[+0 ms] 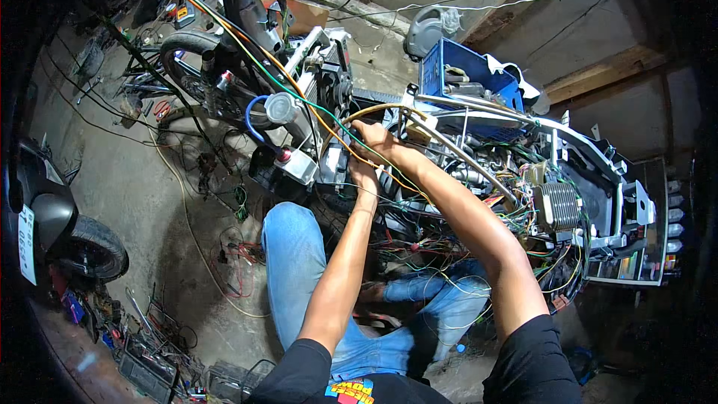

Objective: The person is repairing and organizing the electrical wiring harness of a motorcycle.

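Left of the stripped motorcycle frame (pixel 479 157): open concrete floor (pixel 134 194), one parked wheel (pixel 90 251). Against its middle: left hand (pixel 364 173), finger state impossible to tell, and right hand (pixel 376 137) closed on the orange-green wire bundle (pixel 329 121). Behind: one blue crate (pixel 467 78). Crowding its right end: loose wiring (pixel 523 217).

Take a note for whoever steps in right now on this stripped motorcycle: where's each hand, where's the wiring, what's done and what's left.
Left hand: reaching into the stripped motorcycle frame; its grip is hidden.
Right hand: grip closed on the orange and green wires, which run up to the upper left.
Wiring harness: exposed, loose, tangled around the finned regulator. Blue crate sits on the frame.
Done: bodywork off.
Left: wires apparently unrouted, loose wire on the floor.
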`<state>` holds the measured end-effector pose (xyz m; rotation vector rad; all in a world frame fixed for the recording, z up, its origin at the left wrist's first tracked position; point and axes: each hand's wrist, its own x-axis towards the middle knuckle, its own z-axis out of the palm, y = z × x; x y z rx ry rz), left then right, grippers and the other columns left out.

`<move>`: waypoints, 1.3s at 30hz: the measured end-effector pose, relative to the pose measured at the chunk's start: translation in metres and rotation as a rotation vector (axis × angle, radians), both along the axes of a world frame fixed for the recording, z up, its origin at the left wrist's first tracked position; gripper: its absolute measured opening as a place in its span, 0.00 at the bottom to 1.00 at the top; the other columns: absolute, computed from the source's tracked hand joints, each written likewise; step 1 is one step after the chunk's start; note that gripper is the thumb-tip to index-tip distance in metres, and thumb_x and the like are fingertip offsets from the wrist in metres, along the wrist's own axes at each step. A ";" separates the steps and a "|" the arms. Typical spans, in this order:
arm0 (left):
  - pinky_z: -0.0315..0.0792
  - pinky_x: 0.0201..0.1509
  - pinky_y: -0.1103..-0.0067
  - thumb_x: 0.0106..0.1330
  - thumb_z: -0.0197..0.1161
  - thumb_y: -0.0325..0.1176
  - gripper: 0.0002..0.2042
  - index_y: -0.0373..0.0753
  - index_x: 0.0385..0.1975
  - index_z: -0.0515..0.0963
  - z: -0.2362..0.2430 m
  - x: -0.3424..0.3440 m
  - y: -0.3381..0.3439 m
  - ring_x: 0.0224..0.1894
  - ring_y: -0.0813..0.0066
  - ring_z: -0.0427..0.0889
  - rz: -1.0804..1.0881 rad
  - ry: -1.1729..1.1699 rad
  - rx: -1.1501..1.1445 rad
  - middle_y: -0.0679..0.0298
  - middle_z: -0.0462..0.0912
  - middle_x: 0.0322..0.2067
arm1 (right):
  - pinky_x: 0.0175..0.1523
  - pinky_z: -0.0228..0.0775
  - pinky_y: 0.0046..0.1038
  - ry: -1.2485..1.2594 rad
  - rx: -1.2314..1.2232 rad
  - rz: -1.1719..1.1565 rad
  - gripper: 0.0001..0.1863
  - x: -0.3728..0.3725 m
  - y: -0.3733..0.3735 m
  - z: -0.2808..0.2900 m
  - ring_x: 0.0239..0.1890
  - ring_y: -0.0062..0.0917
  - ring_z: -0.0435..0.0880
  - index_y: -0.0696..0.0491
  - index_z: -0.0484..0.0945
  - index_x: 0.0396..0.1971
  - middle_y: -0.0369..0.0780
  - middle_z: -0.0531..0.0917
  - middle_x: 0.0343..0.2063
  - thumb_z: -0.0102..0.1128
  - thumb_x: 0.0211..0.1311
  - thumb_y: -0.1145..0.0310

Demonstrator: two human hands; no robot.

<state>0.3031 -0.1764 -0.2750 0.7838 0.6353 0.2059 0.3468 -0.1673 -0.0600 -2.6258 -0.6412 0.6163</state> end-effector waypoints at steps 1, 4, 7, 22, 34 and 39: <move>0.73 0.41 0.76 0.72 0.44 0.38 0.16 0.33 0.46 0.73 0.002 -0.001 -0.001 0.39 0.74 0.76 -0.001 0.000 -0.003 0.62 0.78 0.42 | 0.45 0.72 0.46 0.000 -0.003 -0.001 0.19 0.000 -0.001 0.000 0.38 0.52 0.79 0.58 0.67 0.47 0.58 0.79 0.31 0.53 0.57 0.67; 0.73 0.41 0.76 0.72 0.44 0.38 0.16 0.33 0.46 0.72 0.011 -0.006 0.001 0.39 0.74 0.76 0.012 -0.028 -0.112 0.62 0.77 0.42 | 0.46 0.71 0.46 0.000 -0.002 0.011 0.19 -0.004 -0.002 0.002 0.40 0.51 0.79 0.58 0.67 0.48 0.58 0.79 0.33 0.53 0.57 0.67; 0.73 0.42 0.76 0.72 0.43 0.38 0.16 0.33 0.47 0.72 0.027 -0.012 0.006 0.40 0.73 0.76 0.024 -0.061 -0.220 0.61 0.77 0.43 | 0.49 0.70 0.45 -0.012 -0.035 0.006 0.20 -0.003 -0.005 -0.006 0.44 0.52 0.77 0.59 0.67 0.48 0.57 0.77 0.38 0.54 0.56 0.67; 0.69 0.46 0.77 0.72 0.43 0.40 0.16 0.37 0.49 0.71 0.062 -0.027 0.025 0.44 0.77 0.73 0.049 -0.086 -0.294 0.66 0.75 0.43 | 0.51 0.74 0.36 -0.141 -0.142 0.065 0.19 0.006 0.007 -0.033 0.46 0.39 0.80 0.47 0.79 0.44 0.45 0.80 0.42 0.59 0.49 0.69; 0.70 0.47 0.77 0.72 0.44 0.39 0.15 0.37 0.50 0.71 0.069 -0.028 0.021 0.44 0.78 0.74 0.006 -0.213 -0.041 0.67 0.75 0.43 | 0.36 0.77 0.36 -0.375 -0.072 0.417 0.08 0.011 0.009 -0.037 0.33 0.42 0.84 0.59 0.78 0.30 0.50 0.82 0.28 0.52 0.49 0.75; 0.70 0.47 0.77 0.71 0.45 0.39 0.15 0.38 0.50 0.71 0.068 -0.038 0.020 0.44 0.78 0.74 -0.014 -0.264 0.077 0.67 0.75 0.43 | 0.32 0.77 0.36 -0.382 -0.106 0.421 0.07 0.006 0.021 -0.015 0.30 0.42 0.84 0.59 0.78 0.29 0.50 0.82 0.27 0.51 0.51 0.75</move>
